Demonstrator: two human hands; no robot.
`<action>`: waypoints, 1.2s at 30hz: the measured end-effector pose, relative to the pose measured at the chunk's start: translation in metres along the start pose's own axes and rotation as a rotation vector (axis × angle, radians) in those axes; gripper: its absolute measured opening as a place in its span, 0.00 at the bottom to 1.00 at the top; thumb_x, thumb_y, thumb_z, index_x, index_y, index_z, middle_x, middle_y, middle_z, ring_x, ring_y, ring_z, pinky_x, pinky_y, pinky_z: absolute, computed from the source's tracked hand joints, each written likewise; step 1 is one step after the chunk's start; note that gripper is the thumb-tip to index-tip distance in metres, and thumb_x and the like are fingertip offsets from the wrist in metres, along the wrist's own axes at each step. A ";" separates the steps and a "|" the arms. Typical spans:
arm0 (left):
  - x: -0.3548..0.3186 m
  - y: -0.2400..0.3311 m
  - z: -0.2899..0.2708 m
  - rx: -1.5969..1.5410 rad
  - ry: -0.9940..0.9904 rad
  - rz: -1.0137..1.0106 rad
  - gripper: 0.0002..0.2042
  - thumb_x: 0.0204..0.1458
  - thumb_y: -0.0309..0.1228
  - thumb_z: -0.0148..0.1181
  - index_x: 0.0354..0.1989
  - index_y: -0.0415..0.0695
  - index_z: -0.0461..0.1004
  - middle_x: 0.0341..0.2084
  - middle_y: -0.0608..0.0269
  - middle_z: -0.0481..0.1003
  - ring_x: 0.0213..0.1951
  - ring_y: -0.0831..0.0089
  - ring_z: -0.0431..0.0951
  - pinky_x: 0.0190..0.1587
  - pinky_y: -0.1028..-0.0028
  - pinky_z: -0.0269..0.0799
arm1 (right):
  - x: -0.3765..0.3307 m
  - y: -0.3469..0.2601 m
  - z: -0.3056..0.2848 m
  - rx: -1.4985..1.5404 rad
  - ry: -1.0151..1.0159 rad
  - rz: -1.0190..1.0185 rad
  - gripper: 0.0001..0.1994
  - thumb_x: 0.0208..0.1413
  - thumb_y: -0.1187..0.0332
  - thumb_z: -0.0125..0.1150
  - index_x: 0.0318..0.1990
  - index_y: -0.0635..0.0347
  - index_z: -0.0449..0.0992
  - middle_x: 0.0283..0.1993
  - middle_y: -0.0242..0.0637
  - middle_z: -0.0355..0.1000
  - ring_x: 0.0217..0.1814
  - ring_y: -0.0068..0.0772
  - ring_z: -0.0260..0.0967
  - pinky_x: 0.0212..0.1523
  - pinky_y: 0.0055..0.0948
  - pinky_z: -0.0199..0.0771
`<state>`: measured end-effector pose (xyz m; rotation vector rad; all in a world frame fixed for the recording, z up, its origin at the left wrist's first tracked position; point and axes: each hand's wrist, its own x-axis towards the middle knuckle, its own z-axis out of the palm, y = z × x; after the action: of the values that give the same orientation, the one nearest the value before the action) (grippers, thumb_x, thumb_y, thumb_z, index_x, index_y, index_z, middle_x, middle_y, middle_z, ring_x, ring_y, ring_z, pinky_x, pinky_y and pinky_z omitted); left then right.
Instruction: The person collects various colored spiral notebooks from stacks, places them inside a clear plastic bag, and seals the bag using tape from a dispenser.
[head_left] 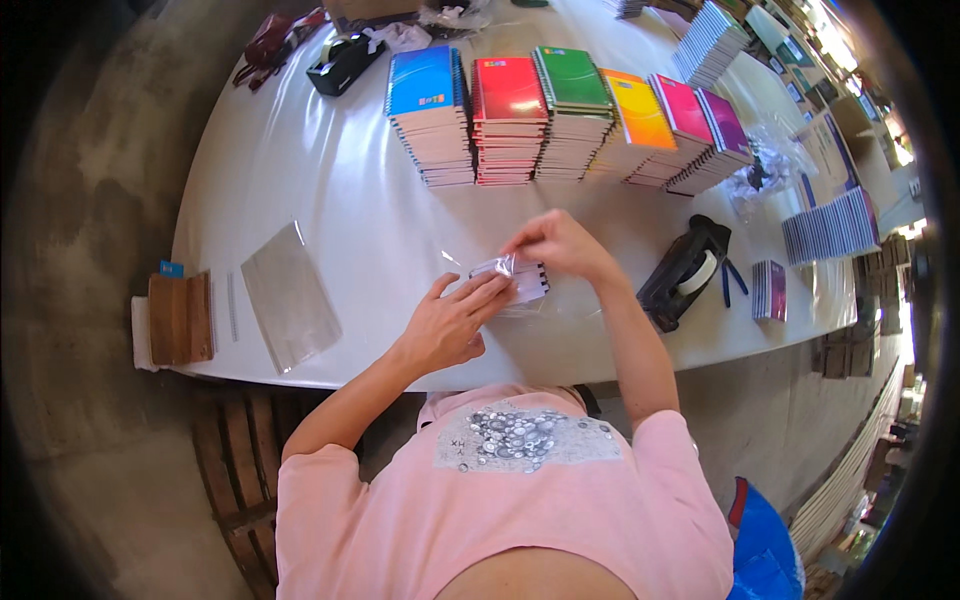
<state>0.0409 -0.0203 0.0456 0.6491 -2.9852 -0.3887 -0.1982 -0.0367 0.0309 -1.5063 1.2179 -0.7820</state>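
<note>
A small spiral-bound notebook [531, 283] in clear plastic film lies on the table in front of me. My left hand [455, 318] rests across it, fingers stretched out flat and pressing the film down. Over the notebook's far edge, my right hand [562, 243] is closed in a pinch on a shiny flap of the plastic film [506, 264]. Part of the notebook is hidden under my left fingers. Beyond my hands stand piles of spiral notebooks with blue [422, 82], red [508, 88], green [573, 78], yellow [640, 108], pink [682, 106] and purple [725, 122] covers.
To my right are a black tape dispenser [688, 270], pliers [735, 283] and small notebook stacks [770, 291]. Flat plastic sleeves [288, 300] and a brown wooden block [182, 318] lie left. Another tape dispenser [345, 65] stands at the far left.
</note>
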 end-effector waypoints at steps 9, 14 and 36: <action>0.005 -0.019 -0.008 0.031 -0.134 -0.001 0.42 0.30 0.34 0.66 0.61 0.69 0.56 0.65 0.75 0.49 0.65 0.73 0.49 0.58 0.44 0.45 | -0.071 -0.021 -0.011 0.034 1.092 0.016 0.12 0.48 0.72 0.63 0.42 0.62 0.75 0.36 0.31 0.72 0.32 0.17 0.68 0.36 0.19 0.69; 0.013 -0.019 -0.016 0.074 -0.167 0.045 0.48 0.26 0.34 0.71 0.61 0.80 0.53 0.67 0.80 0.45 0.68 0.61 0.36 0.59 0.38 0.33 | -0.200 0.080 -0.008 -0.628 1.532 0.394 0.14 0.52 0.63 0.62 0.43 0.60 0.75 0.41 0.32 0.71 0.41 0.23 0.65 0.41 0.23 0.67; 0.005 -0.030 -0.001 0.184 -0.049 0.092 0.51 0.23 0.31 0.72 0.61 0.81 0.53 0.67 0.80 0.44 0.68 0.53 0.30 0.59 0.37 0.17 | -0.175 0.023 0.044 -0.339 1.448 0.378 0.09 0.44 0.71 0.65 0.35 0.60 0.80 0.23 0.30 0.74 0.20 0.19 0.66 0.23 0.20 0.64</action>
<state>0.0487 -0.0489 0.0387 0.5204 -3.1082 -0.1272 -0.2149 0.1441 0.0143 -0.7195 2.6790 -1.5112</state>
